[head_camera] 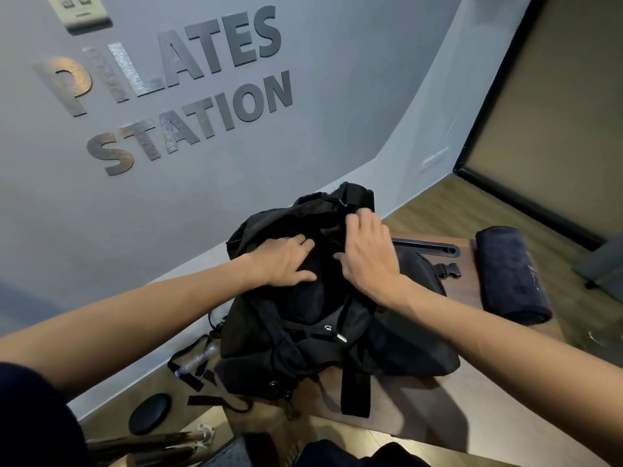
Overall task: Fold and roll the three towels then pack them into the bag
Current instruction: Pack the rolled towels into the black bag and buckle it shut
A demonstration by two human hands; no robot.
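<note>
Pilates studio, reception or lobby corner. Giveaway: raised dark metal letters reading "PILATES STATION" (161, 85) mounted on the plain grey-blue painted wall (337, 96). Wood-plank laminate floor (438, 203), dark-framed glass partition (553, 123) on the right. Brown wooden bench top (455, 399) carries a black fabric gym bag (303, 338) and a rolled navy towel (509, 274). Commercial fitness fit-out, not a home.

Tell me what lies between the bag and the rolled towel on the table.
In the head view, a black strap buckle lies on the table between the bag and the rolled towel, with a black bar just behind it.
</note>
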